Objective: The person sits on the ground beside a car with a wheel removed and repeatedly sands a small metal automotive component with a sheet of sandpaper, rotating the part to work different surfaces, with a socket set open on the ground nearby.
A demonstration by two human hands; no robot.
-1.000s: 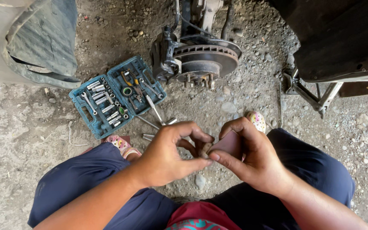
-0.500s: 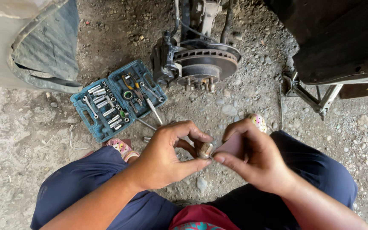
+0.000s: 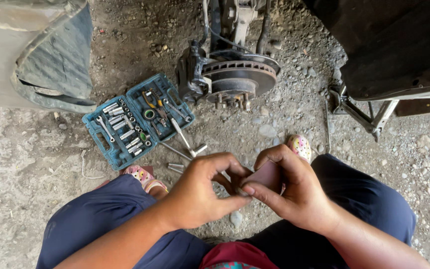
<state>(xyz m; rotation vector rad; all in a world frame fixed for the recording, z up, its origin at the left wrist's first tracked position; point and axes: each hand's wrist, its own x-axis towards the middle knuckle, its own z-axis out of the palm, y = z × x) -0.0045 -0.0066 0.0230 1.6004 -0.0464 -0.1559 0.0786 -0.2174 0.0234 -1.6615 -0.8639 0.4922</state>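
Head view: a small brownish-red folded sheet [image 3: 267,175] sits between both hands above the lap; the right hand [image 3: 294,192] pinches it, the left hand [image 3: 202,192] closes fingertips on its edge; beyond lie an open blue plastic socket case [image 3: 136,119] and a rusty brake disc [image 3: 239,77].

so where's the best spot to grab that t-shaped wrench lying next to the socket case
Probably the long shaft of the T-handle wrench, about midway. It lies flat on the gravel, its upper end leaning over the rim of the blue socket case and the cross bar towards the person's feet. Come from above, fingers closing across the shaft from its right side, where the ground is barer.
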